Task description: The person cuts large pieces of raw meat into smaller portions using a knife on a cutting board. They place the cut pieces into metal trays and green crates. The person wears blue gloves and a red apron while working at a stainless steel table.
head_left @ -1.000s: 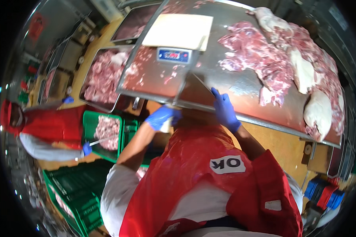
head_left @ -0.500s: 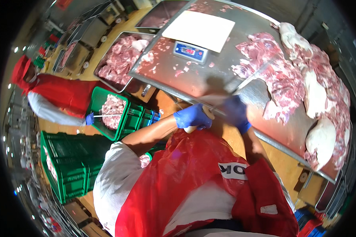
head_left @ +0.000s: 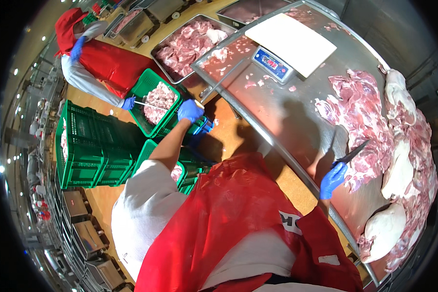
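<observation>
Right grip (head_left: 333,182) around knife (head_left: 354,152), meat (head_left: 364,108) beside

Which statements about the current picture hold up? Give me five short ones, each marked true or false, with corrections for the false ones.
1. The right hand holds a knife. True.
2. The left hand is ungloved. False: the left hand wears a blue glove.
3. A green crate holds meat pieces. True.
4. The scale stands on the floor. False: the scale is on the steel table.
5. The co-worker wears a green apron. False: the apron is red.
</observation>
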### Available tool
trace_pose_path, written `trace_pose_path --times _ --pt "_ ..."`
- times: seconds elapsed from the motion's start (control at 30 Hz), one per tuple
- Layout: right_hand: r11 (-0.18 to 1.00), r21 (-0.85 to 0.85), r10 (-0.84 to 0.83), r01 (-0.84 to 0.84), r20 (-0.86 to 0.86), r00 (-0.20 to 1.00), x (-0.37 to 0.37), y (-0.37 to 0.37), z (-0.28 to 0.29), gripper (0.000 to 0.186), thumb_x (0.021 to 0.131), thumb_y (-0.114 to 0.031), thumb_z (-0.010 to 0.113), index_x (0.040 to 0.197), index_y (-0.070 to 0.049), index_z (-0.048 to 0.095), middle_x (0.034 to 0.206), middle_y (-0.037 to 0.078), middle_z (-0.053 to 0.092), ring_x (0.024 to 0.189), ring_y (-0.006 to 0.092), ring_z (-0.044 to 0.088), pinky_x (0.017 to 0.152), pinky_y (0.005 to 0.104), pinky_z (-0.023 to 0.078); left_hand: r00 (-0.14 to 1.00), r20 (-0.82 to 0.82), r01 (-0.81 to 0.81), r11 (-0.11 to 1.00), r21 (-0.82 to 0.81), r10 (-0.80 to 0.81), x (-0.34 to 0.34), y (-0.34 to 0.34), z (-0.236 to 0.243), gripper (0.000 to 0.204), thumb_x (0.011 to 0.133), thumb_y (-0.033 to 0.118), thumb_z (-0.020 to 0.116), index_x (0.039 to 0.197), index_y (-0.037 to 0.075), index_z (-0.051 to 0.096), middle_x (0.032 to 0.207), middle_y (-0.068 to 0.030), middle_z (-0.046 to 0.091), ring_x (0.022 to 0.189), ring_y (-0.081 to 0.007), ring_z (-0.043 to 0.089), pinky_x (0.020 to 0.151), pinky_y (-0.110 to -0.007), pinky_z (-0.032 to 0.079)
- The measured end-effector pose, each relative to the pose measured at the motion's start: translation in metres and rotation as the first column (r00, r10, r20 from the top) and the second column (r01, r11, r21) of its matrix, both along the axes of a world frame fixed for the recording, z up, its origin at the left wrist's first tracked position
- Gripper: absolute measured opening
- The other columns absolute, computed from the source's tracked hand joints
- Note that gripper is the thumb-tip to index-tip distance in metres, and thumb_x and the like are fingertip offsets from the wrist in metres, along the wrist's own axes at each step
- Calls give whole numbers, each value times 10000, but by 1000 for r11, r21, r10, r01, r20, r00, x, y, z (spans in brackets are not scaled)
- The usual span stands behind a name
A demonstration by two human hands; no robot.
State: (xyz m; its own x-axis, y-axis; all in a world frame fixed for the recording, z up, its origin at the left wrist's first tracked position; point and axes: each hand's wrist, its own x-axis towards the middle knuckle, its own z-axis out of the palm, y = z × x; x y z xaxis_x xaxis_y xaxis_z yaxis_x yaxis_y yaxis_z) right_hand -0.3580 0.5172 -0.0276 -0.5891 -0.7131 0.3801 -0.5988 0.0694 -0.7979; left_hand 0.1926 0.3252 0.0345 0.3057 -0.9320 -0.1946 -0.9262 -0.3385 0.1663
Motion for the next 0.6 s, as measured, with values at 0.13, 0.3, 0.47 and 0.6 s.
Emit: trace_pose_path --times 0.13,0.3,0.47,0.6 --pt "996 38 74 -76 48 996 9 -21 9 270 1060 -206 432 915 -4 538 733 81 555 641 205 524 600 357 441 991 134 -30 997 76 20 8 -74 -15 326 806 300 609 997 77 751 1051 -211 701 998 -378 686 851 -460 556" --pt "979 181 -98 94 13 995 -48 -46 16 227 1059 -248 455 984 -60 557 773 45 574 620 159 528 560 325 440 991 115 57 990 128 -72 89 -168 -110 349 822 402 665 1007 116 742 1018 -161 731 951 -347 704 805 -455 564" --pt "937 321 -168 139 63 984 -56 -69 43 180 1044 -195 491 1014 -21 522 695 93 551 600 170 543 541 346 427 973 191 96 982 162 -127 99 -193 -110 442 844 339 584 1145 28 672 1109 -304 649 1072 -447 625 892 -506 522" --pt "839 515 -336 178 232 913 -41 -70 43 156 1035 -169 503 996 -19 516 689 67 539 585 151 512 536 326 419 899 425 205 961 -187 -109 34 -185 -70 300 841 277 588 966 19 677 918 -262 666 851 -455 654 786 -530 542"
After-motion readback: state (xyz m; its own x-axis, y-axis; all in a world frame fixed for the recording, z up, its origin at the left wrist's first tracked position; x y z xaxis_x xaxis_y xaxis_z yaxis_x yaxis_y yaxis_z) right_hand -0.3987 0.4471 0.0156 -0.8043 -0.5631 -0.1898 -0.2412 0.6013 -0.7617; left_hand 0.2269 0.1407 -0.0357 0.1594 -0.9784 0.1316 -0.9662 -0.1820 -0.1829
